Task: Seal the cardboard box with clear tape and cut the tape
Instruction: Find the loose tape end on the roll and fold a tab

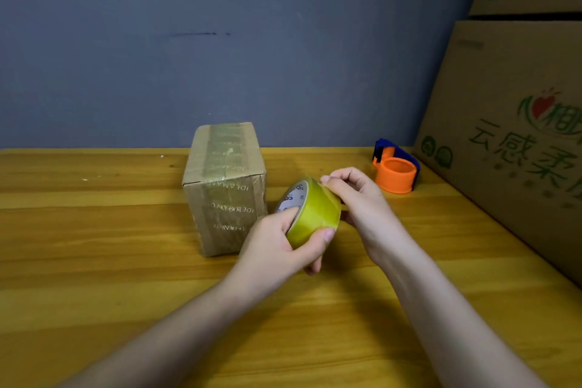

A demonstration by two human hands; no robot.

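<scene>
A roll of clear, yellowish tape (310, 213) is held above a wooden table (94, 261), gripped between two bare hands. The left hand (280, 246) wraps around the roll from below, thumb pressed on the outer band of tape and fingers curled against the printed side of the core. The right hand (352, 195) comes in from the right, its thumb and fingertips pinched at the upper edge of the roll; whether they have caught the loose end of the tape cannot be told. Both forearms reach in from the lower edge of the view.

Just left of the roll, and slightly behind it, a small cardboard box (225, 189) stands on the table, taller than it is wide. Bands of printed tape already run over its top and down its front face. Behind the right hand, near the far edge of the table, sits an orange and blue tape dispenser (396, 171), apart from both hands. Large cardboard cartons (510, 123) with green printing are stacked along the right side. A grey-blue wall (220, 41) fills the background.
</scene>
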